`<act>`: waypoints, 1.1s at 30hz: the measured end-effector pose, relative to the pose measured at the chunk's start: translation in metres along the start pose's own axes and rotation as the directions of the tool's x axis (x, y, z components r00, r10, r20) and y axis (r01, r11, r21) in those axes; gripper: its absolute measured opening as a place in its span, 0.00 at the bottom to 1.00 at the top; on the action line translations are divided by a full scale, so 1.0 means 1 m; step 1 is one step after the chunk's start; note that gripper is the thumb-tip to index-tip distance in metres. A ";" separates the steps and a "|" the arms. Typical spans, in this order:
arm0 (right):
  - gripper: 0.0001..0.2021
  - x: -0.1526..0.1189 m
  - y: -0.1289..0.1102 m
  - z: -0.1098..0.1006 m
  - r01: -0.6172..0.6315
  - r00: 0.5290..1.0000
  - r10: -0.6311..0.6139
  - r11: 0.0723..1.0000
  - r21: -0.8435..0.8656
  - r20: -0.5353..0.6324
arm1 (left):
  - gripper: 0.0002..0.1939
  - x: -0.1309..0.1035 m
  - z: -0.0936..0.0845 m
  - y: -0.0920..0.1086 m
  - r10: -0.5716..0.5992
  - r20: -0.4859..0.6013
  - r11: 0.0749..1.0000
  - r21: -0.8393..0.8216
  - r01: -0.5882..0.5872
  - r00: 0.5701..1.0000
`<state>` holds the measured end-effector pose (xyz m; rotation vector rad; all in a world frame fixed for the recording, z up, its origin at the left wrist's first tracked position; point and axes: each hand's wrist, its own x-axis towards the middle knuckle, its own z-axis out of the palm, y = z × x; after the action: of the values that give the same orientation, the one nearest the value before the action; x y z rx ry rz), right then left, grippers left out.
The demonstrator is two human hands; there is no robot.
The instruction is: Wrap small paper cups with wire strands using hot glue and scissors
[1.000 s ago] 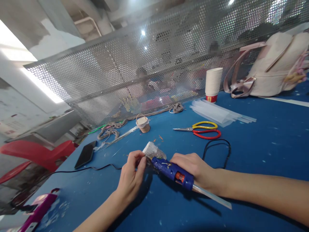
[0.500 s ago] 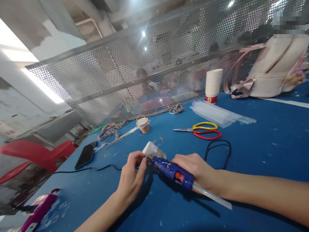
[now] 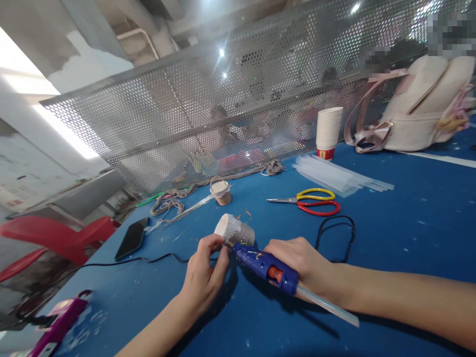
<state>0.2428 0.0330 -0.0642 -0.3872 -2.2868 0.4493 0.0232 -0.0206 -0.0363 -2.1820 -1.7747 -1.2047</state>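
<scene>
My left hand [image 3: 204, 270] pinches the near edge of a small cup [image 3: 231, 227] between thumb and fingers. The cup lies tilted on its side, white at one end, its body grey and wrapped-looking. Closed around the handle of a blue hot glue gun [image 3: 260, 263] is my right hand [image 3: 299, 258]. The gun's nozzle meets the cup's edge right by my left fingertips, so the exact contact is hard to see. A clear glue stick [image 3: 330, 308] juts out of the gun's rear. Behind the cup stands another small cup [image 3: 223, 197], brown with a white top and a looped handle.
Scissors [image 3: 316, 200] with yellow and red handles lie beyond my right hand. Further back are clear glue sticks [image 3: 330, 173], stacked paper cups [image 3: 329, 131], grey cord [image 3: 273, 167] and a backpack [image 3: 412, 109]. A phone [image 3: 133, 239], black cable [image 3: 122, 262] and purple power strip [image 3: 61, 325] lie left.
The small cup has turned in my left hand, showing more of its white end and grey side. The glue gun's tip has shifted slightly left with it.
</scene>
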 end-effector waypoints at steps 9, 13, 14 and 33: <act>0.05 -0.001 0.004 -0.001 -0.019 1.000 0.018 1.000 -0.020 -0.020 | 0.07 -0.003 0.000 -0.001 0.002 -0.002 0.999 0.048 -0.002 1.000; 0.06 -0.001 0.002 0.001 -0.019 1.000 0.019 0.999 -0.027 -0.014 | 0.07 -0.002 0.001 -0.001 0.019 -0.013 0.999 0.046 -0.019 1.000; 0.07 -0.001 0.001 0.001 -0.016 1.000 0.015 1.000 -0.024 -0.009 | 0.07 -0.001 0.001 -0.001 0.028 -0.012 0.999 0.044 -0.027 1.000; 0.07 -0.001 -0.001 0.000 -0.021 1.000 0.021 1.000 -0.021 -0.013 | 0.08 -0.002 0.002 -0.001 0.069 -0.020 0.997 0.031 -0.068 0.997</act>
<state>0.2433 0.0318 -0.0648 -0.4241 -2.2789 0.4326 0.0231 -0.0209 -0.0399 -2.1864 -1.6841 -1.1741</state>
